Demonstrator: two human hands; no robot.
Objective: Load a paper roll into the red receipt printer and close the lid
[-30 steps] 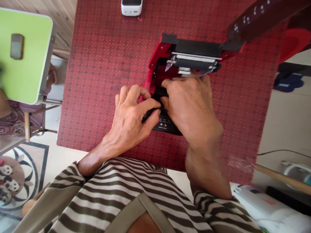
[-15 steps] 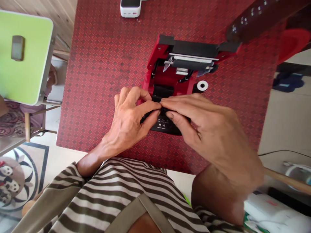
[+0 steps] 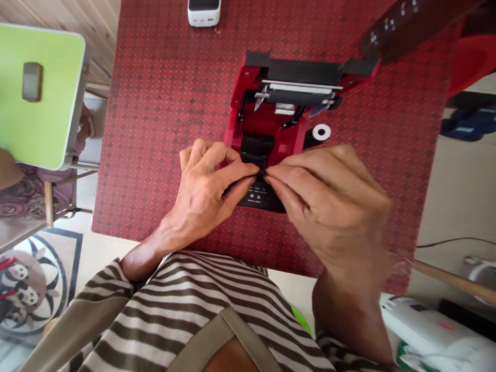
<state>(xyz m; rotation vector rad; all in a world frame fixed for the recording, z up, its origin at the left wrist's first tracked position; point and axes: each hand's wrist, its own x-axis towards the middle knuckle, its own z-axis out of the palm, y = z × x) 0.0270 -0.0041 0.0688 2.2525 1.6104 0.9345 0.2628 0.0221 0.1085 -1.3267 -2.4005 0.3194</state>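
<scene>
A red and black printer [image 3: 284, 137] lies with its lid raised on the patterned red table, showing a roller [image 3: 298, 98] under the lid. Its black front panel [image 3: 253, 199] bears small white icons. My left hand [image 3: 209, 181] is closed in a pinch over the front of the printer, thumb and forefinger together. Opposite it, my right hand [image 3: 329, 191] pinches too, fingertips nearly meeting the left ones. Something small and dark shows between them, too hidden to name. Glossy black film [image 3: 256, 147] sits in the printer bay just behind the fingertips.
A black roll with a white core [image 3: 321, 132] lies right of the printer. At the back stand a white device [image 3: 204, 13] and a dark brown bottle-like object [image 3: 403, 26]. A green table [image 3: 46, 129] at the left bears a phone [image 3: 32, 81].
My right hand has drawn its fingers into a tighter pinch and its wrist has shifted. My left hand holds nearly the same pose. The view has moved slightly.
</scene>
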